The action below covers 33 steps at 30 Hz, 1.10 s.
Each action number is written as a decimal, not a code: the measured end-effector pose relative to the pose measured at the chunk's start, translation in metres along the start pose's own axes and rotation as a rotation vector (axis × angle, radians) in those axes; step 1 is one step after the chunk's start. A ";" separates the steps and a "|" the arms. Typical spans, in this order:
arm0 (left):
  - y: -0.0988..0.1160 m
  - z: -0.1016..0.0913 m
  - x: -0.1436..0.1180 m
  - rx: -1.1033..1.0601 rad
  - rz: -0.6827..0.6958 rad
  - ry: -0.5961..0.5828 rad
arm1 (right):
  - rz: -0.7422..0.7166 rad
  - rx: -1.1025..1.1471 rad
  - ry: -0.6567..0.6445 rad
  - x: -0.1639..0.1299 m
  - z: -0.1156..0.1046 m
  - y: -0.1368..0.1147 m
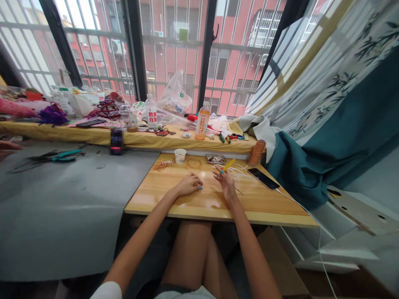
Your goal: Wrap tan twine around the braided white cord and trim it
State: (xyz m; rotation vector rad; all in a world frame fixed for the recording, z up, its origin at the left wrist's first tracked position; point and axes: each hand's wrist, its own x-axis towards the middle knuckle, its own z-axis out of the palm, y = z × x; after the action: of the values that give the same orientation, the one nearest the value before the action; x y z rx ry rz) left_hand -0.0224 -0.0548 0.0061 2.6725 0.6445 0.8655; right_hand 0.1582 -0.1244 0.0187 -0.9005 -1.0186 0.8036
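A bottle of orange drink [202,123] is standing on the yellow-covered ledge [146,139], a clear bottle [151,112] to its left. A teal curtain [291,168] is hanging at right. A teal-handled tool [65,156] is lying on the grey table [77,195].

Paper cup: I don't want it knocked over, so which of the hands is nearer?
Left. The left hand is just in front of the paper cup, on the near side; the right hand is farther off, to its right.

I observe a small craft workroom, domestic or commercial undetermined; evidence: spool [257,152], coil [193,167], tool [66,153], curtain [291,172], barred window [174,45].
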 end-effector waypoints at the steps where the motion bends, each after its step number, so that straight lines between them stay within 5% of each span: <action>1: 0.001 0.001 0.000 -0.014 0.020 -0.059 | 0.036 0.011 -0.005 0.000 -0.001 -0.001; 3: 0.001 0.002 -0.001 -0.054 0.025 -0.105 | 0.092 -0.014 0.032 0.000 -0.004 -0.001; 6: -0.002 0.001 0.001 -0.078 -0.024 -0.017 | 0.119 -0.043 0.085 0.000 -0.007 -0.001; 10: -0.007 -0.001 0.001 0.015 -0.080 0.065 | 0.206 -0.081 -0.066 -0.001 -0.002 0.000; 13: -0.009 0.001 0.000 0.058 -0.057 -0.034 | 0.257 -0.193 -0.194 -0.004 0.004 0.003; 33: -0.002 0.000 0.000 -0.059 -0.002 -0.128 | 0.135 -0.380 -0.346 -0.015 0.013 0.011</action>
State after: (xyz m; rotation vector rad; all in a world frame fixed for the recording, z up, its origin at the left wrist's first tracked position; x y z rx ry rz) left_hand -0.0232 -0.0531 0.0047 2.6476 0.5824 0.6954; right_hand 0.1392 -0.1302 0.0067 -1.1893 -1.4580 0.9159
